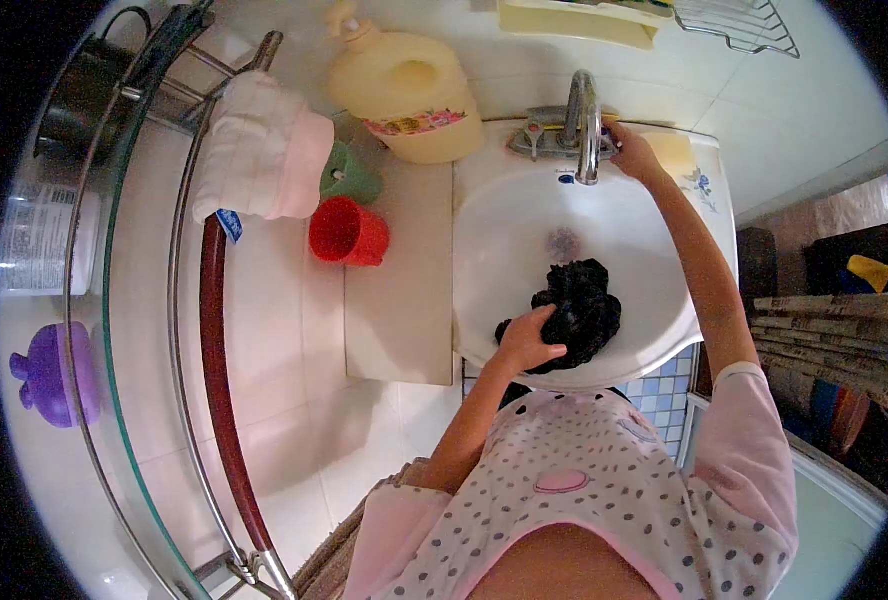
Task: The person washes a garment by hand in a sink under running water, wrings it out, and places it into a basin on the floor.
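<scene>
A bunched black cloth (586, 310) rests in the front part of the white sink (484, 220). My left hand (534, 342) grips its left side, with the thumb lying over the fabric. At the back of the basin stands a chrome faucet (586, 120), its spout pointing down into the bowl. My right hand (634, 156) reaches to the faucet's right handle, with its fingers closed around that handle. No stream of water is visible under the spout. Behind the black cloth, a small cluster of bubbles or the drain (563, 243) shows on the sink's floor; I cannot tell which.
Left of the sink, a ledge (399, 320) bears a red cup (349, 231), a green cup (352, 178) and a large yellow pump bottle (414, 90). A white and pink cloth (264, 150) hangs on the metal rack. A yellow sponge-like block (669, 153) sits at the sink's back right corner.
</scene>
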Motion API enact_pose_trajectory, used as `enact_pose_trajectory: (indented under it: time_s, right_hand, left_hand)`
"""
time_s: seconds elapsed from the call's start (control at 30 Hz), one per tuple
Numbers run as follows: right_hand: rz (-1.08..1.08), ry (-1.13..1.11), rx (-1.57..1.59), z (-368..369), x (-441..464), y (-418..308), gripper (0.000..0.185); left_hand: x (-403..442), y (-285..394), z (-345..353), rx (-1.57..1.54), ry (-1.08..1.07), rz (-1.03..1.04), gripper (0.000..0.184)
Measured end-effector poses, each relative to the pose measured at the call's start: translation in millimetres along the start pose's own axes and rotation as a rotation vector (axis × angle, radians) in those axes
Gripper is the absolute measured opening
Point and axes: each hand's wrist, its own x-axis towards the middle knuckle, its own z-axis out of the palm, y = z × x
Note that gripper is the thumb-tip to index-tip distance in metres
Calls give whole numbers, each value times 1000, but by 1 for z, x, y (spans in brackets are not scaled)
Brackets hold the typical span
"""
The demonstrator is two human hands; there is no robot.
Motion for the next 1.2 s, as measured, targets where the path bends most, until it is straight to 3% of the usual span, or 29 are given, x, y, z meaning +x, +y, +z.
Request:
enact_pose_trajectory:
  time_s: [0.03, 0.1, 0.17, 0.23, 0.3, 0.37, 0.43, 0.5, 0.57, 0.63, 0.7, 0.73, 0.77, 0.8, 0.83, 0.9, 0.93, 0.97, 1.03, 1.07, 1.1, 1.17, 1.2]
  right_hand:
    - [2, -4, -3, 0, -3, -3, 50]
    - [-58, 184, -314, 4, -17, -14, 47]
    - [-130, 218, -316, 17, -49, -21, 41]
    - [-216, 42, -77, 43, -92, -15, 42]
    - [-1, -266, -67, 41, -135, -47, 48]
    - [187, -203, 168, 119, -166, 5, 55]
    - [186, -225, 171, 111, -157, 0, 53]
    - [194, -257, 178, 109, -153, 1, 52]
    - [362, -306, 203, 121, -138, 19, 48]
    - [340, -246, 47, 116, -127, 11, 38]
    - [638, -487, 429, 76, -122, -11, 45]
    - [640, -486, 432, 60, -121, -18, 45]
    - [712, -376, 828, 46, -122, -24, 42]
    - [772, -245, 1220, 41, -124, -26, 41]
    - [783, -239, 1217, 43, -126, -23, 41]
    - [402, -309, 364, 50, -132, -11, 39]
    - [194, -328, -53, 56, -134, -6, 38]
    - [197, -335, -52, 68, -138, -3, 38]
    - [201, 22, 245, 89, -146, 0, 42]
    - [225, -18, 331, 94, -150, 2, 49]
    - [222, -27, 335, 93, -149, -5, 49]
    - [108, 227, 238, 92, -146, -26, 64]
    - [173, 162, 168, 106, -148, -22, 72]
  left_hand:
    - [1, 1, 1, -5, -2, -1, 67]
    - [2, 3, 1, 30, 36, -25, 67]
    - [9, -9, 7, 33, 26, 13, 65]
    - [21, -17, 6, 32, 13, 54, 64]
    - [35, -21, 2, 164, -12, 92, 63]
    - [47, -35, 5, 116, 22, 132, 63]
    - [60, -40, 6, -228, 66, -11, 62]
    - [71, -44, 9, -228, 130, -121, 59]
    - [91, -52, 9, -178, 278, -304, 56]
    - [112, -73, 1, -226, 197, -318, 54]
    - [133, -108, 8, -279, 112, -346, 52]
    - [148, -138, 18, -317, 115, -346, 50]
    - [156, -155, 22, -353, 113, -344, 49]
    - [135, -102, -5, -186, 228, -385, 48]
    - [128, -84, -10, -189, 217, -385, 48]
    - [117, -59, -8, 266, 510, 9, 51]
    - [108, -45, -7, 263, 507, 4, 51]
    - [98, -30, -6, 358, 446, -34, 53]
    - [91, -24, 4, 455, 384, -88, 54]
    - [95, -29, 10, 370, 373, -102, 54]
    - [100, -32, 14, 286, 360, -117, 55]
    - [111, -37, 23, 201, 413, -98, 51]
    - [115, -42, 30, 183, 438, -85, 49]
